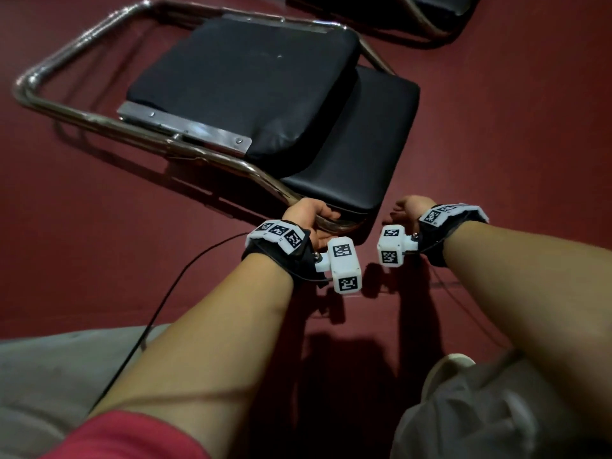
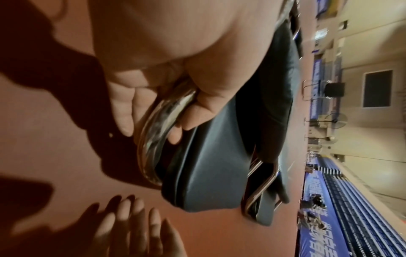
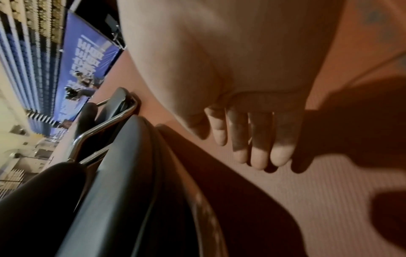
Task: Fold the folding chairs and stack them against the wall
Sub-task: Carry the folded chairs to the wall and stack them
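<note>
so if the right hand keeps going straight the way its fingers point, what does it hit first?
Probably the red floor: the right hand is open, fingers angled down beside the folded chair, not touching it. Depth is unclear.

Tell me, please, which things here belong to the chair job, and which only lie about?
For the job:
- folded chair lying on the floor, its metal frame gripped by the left hand
- right hand, open, beside the chair
- second chair at the top edge

Just lying about:
- black cable on the red floor
- blue banners far behind
</note>
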A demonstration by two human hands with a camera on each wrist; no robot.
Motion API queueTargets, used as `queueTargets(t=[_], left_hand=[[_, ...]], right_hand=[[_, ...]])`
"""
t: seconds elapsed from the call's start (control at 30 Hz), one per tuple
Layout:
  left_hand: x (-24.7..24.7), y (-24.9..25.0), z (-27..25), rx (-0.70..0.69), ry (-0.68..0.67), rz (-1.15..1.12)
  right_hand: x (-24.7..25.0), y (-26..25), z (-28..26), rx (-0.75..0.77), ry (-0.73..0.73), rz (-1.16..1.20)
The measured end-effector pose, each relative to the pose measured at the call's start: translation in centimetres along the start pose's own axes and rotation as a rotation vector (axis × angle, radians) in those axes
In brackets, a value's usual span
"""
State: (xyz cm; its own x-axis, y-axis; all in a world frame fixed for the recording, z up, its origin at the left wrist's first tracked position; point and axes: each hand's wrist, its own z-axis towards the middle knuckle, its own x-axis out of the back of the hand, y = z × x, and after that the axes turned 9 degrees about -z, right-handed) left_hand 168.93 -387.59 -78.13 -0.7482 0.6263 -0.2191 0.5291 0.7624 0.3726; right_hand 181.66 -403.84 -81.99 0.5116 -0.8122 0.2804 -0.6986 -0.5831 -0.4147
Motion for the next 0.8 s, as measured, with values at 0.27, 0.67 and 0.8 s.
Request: queueTargets(t=[0.27, 0.67, 0.8], left_hand=[[7.4, 2.5, -1.6, -0.076, 0.158, 0.019], [14.8, 4.7, -4.5, -0.059, 0.172, 0.049], [16.1, 4.2, -3.4, -0.03, 0.155, 0.065]], right_hand=[[-6.2, -3.1, 0.0, 0.083, -0.033, 0.391], [-13.4, -5.5, -0.5, 0.038, -0.125, 0.422], [-13.6, -4.8, -1.3, 0.069, -0.045, 0.329]])
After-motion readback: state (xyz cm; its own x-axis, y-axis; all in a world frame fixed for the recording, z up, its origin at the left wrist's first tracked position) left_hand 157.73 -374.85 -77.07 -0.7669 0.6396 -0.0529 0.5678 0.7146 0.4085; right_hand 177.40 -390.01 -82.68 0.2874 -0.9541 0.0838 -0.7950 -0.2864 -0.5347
